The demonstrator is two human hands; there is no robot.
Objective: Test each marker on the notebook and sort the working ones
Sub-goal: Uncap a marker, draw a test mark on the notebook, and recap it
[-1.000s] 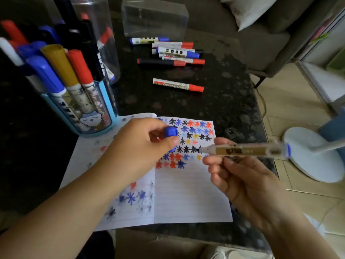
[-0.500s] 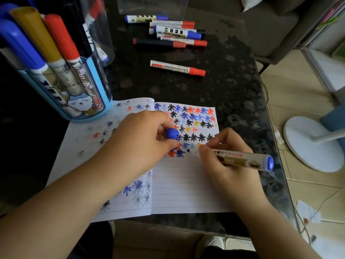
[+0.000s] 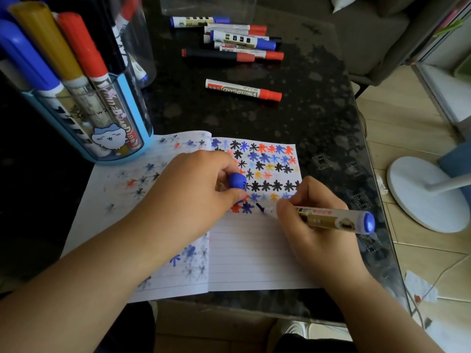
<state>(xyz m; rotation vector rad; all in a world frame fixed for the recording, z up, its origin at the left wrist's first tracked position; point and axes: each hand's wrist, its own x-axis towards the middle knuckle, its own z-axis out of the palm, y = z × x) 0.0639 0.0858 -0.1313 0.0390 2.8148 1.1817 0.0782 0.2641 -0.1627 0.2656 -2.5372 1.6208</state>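
Blue marker (image 3: 328,219) marks one notebook (image 3: 254,250); perhaps six markers (image 3: 229,39) beyond.

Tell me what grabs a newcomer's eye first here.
The notebook page crowded with black, blue, red and yellow star scribbles, mid-table. On it, the right hand presses a blue marker tip to the paper while the left hand pinches its blue cap. Far left, a blue holder bristles with markers.
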